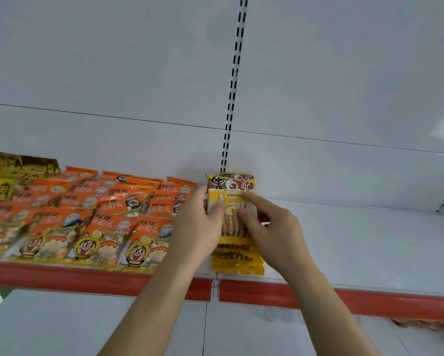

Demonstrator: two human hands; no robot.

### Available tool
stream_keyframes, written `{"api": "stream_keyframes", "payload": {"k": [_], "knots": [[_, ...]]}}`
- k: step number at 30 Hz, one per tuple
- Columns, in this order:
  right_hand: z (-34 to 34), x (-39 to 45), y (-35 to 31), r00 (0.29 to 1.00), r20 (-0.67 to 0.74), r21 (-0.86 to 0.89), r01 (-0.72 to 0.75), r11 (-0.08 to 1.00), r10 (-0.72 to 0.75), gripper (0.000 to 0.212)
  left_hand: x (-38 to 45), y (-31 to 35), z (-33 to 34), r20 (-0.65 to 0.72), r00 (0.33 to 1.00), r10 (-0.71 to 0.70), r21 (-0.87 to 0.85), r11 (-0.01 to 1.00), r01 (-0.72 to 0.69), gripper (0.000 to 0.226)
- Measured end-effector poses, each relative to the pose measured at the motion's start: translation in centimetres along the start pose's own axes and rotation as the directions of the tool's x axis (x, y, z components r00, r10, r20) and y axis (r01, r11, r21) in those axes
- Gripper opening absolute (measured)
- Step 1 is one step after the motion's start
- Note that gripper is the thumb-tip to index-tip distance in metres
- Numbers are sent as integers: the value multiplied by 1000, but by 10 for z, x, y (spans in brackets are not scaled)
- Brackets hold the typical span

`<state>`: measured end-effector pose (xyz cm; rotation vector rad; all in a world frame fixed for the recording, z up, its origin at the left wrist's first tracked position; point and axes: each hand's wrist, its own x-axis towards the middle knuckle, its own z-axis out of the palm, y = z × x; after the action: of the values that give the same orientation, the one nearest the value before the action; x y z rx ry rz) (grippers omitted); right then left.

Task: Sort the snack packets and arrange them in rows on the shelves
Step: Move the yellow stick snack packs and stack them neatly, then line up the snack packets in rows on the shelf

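A stack of yellow-and-brown biscuit packets (230, 185) lies on the white shelf (357, 242), right of the slotted upright. My left hand (199, 222) grips the stack's left edge, thumb on the top packet. My right hand (269, 228) rests on the top packet from the right, its index finger stretched across the front and the other fingers curled on the packet. Orange snack packets (107, 222) lie in overlapping rows to the left. Yellow-green packets (7, 173) sit at the far left back.
The shelf has a red front strip (370, 301) along its edge. A black-slotted upright (232, 98) runs up the white back panel. White shelf surface stretches to the right of the stack. A lower white panel (61, 325) shows beneath.
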<state>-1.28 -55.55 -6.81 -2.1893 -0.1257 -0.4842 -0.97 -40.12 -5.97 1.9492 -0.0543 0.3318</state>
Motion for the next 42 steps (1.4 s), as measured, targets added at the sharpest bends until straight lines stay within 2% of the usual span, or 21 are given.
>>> {"api": "stream_keyframes", "payload": {"k": [2,5,6,9,12,14,17,22,24,26,27,28,30,33,37,42], "knots": [[-4,6,5,999,-6,-46,-38,998,37,35,3,-4,1,34,999,15,168,986,-21,39],[2,5,13,996,58,-192,-58,980,70,41,4,-20,3,112,989,-92,283,957,57,61],[6,2,15,995,63,-221,-61,973,77,44,2,-24,5,155,979,-130,263,961,86,60],[11,-4,14,985,111,-222,-109,969,136,52,-6,-27,14,253,951,-177,76,984,163,37],[17,-5,7,950,214,-74,-215,974,226,27,-8,-26,23,253,945,-208,-46,973,227,29],[21,-6,4,933,194,23,-313,949,303,17,-8,-26,27,236,941,-242,-84,960,268,26],[20,-5,-1,907,197,101,-395,913,371,18,-8,-24,31,228,935,-272,-127,944,305,25],[16,-5,-2,903,193,21,-395,918,384,16,-5,-22,29,273,927,-258,-114,948,297,25],[13,-6,-5,904,190,13,-393,919,384,18,-4,-22,27,282,928,-245,-85,957,279,25],[7,-8,-10,904,192,-24,-386,922,383,33,-3,-21,24,275,933,-232,-12,970,244,26],[3,-8,-10,909,176,-74,-371,926,378,45,-4,-20,21,263,939,-222,52,975,216,31],[-1,-10,-10,923,148,-143,-335,931,355,54,-4,-21,18,229,954,-192,132,977,165,46],[-10,-14,-8,960,78,-276,-238,931,269,61,-3,-21,13,129,990,-62,315,949,19,72],[-20,-18,4,994,22,-526,-81,847,109,63,-3,-14,16,79,984,160,504,845,-178,77],[-43,-26,23,994,1,-683,-79,726,109,78,-11,3,41,84,942,326,588,747,-311,69],[-96,-46,53,986,-41,-669,-148,729,163,70,-32,28,97,149,914,378,586,710,-390,71]]}}
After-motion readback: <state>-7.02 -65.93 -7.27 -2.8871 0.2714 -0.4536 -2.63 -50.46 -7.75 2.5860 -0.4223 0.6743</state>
